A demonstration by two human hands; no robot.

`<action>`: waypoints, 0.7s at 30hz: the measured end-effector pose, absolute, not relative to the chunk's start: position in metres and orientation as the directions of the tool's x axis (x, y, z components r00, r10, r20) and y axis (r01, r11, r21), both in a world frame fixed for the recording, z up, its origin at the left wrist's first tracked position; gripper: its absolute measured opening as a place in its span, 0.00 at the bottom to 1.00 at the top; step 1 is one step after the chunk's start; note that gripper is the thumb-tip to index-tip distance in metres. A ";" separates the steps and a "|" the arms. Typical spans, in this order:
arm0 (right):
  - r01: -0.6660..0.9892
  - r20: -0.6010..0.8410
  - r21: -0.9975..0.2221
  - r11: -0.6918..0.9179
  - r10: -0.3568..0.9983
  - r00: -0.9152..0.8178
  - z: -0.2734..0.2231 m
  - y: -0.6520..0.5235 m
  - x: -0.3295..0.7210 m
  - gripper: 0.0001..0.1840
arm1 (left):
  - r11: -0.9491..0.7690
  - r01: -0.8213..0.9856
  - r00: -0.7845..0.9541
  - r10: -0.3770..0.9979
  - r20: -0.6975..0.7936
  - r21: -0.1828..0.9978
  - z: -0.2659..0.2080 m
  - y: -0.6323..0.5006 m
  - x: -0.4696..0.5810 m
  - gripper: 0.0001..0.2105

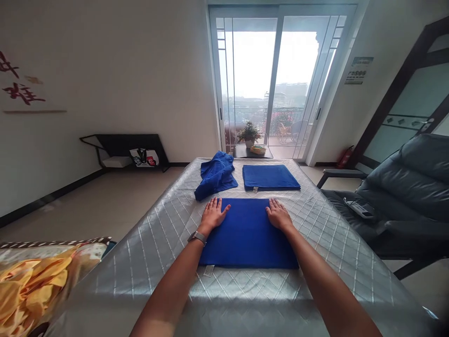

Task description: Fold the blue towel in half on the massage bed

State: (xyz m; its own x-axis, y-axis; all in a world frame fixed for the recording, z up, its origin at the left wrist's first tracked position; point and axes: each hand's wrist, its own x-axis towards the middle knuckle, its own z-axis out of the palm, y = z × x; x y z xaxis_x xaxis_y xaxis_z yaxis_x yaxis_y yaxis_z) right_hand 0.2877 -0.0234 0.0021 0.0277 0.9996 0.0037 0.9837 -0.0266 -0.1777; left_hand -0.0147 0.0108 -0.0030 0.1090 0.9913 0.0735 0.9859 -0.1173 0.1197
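Note:
A blue cloth (249, 236), folded into a flat rectangle, lies in front of me on the silver quilted table cover (161, 234). A white tag (208, 270) sticks out at its near left edge. My left hand (213, 214) rests flat on the cloth's far left corner, fingers stretched out and thumb apart. On the far right corner lies my right hand (278, 214), also flat with its fingers extended. Beyond them is a second folded blue cloth (271, 177) with a tag. To its left sits a crumpled blue cloth (217, 175) in a loose heap.
A dark padded armchair (403, 187) stands right of the table, with a grey device on its seat. At the lower left is yellow fabric (38, 285). Past the table's far end, a small stand (242, 151) holds a potted plant (249, 133) before sliding glass doors.

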 end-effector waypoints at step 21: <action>0.986 -0.021 -0.163 -0.044 0.999 0.041 0.002 -0.021 0.289 0.37 | -0.117 0.980 0.101 0.989 0.109 0.159 -0.008 0.010 -0.014 0.45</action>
State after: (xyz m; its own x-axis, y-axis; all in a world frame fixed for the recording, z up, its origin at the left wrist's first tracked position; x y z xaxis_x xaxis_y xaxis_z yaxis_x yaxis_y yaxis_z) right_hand 0.2892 -0.0208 0.0016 0.0407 0.9989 -0.0211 0.9856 -0.0436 -0.1634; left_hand -0.0142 0.0102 -0.0078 0.1007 0.9890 0.1086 0.9802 -0.1173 0.1593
